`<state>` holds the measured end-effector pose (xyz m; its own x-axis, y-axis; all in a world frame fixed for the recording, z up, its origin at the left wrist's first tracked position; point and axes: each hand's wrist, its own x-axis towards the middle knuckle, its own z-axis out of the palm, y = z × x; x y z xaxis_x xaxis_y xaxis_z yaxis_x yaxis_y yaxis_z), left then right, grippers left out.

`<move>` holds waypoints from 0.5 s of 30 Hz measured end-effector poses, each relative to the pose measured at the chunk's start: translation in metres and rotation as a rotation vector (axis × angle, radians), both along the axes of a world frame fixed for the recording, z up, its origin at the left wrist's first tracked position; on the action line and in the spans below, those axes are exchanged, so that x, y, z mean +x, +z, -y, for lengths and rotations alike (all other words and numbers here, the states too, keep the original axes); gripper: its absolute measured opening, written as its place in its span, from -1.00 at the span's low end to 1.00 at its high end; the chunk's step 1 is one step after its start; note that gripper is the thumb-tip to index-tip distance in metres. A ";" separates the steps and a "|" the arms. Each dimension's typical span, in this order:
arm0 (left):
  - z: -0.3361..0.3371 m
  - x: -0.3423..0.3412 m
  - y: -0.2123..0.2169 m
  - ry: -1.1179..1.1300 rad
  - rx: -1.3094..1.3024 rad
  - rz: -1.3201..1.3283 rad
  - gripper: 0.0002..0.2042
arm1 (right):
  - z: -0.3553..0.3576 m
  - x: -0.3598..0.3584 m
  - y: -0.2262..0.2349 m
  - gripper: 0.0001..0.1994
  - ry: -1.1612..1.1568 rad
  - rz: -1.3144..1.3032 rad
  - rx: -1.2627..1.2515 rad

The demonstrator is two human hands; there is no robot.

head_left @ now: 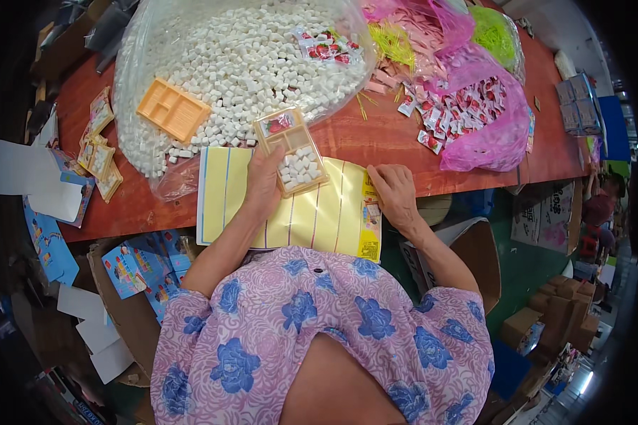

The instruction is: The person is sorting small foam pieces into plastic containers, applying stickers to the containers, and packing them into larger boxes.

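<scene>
Pale-orange plastic forms the rectangular compartmented tray [303, 136] held by the left hand [264, 177] over a pale-yellow striped sheet [326, 216]; small white cubes [302, 170] and a red-printed sachet [279, 123] lie inside the tray; the right hand [394, 193], fingers close together, is at the sheet's right edge, whether gripping I cannot tell; beyond lies a clear plastic bag [176, 180] of more cubes.

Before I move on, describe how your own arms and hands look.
The left hand and right hand are ungloved, and no watch or bracelet shows. The forearms are bare. Loose short sleeves cover the upper arms, patterned in pinkish-lilac and white swirls with large blue flowers.
</scene>
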<state>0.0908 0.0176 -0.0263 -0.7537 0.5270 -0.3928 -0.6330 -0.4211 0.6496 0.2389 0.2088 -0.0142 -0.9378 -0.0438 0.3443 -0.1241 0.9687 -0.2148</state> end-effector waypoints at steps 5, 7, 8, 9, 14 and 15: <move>0.003 0.000 0.000 -0.007 0.014 0.002 -0.75 | 0.002 0.009 0.002 -0.58 -0.026 0.071 0.119; 0.002 -0.001 -0.001 -0.008 0.008 0.004 -0.75 | 0.003 0.009 0.003 -0.58 -0.037 0.089 0.164; 0.002 -0.001 -0.003 -0.006 -0.008 -0.009 -0.75 | 0.003 0.009 0.008 -0.58 -0.056 0.131 0.216; 0.001 -0.001 -0.004 -0.004 -0.026 -0.019 -0.76 | 0.003 0.008 0.011 -0.57 -0.074 0.176 0.266; 0.000 -0.002 -0.001 0.002 -0.039 -0.025 -0.76 | -0.001 0.001 0.015 -0.64 -0.053 0.238 0.237; 0.000 -0.001 -0.001 0.005 -0.044 -0.031 -0.76 | -0.002 -0.002 0.015 -0.69 -0.048 0.263 0.135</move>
<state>0.0897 0.0177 -0.0270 -0.7681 0.5064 -0.3920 -0.6106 -0.3948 0.6865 0.2372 0.2110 0.0011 -0.9962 -0.0261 0.0836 -0.0346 0.9942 -0.1019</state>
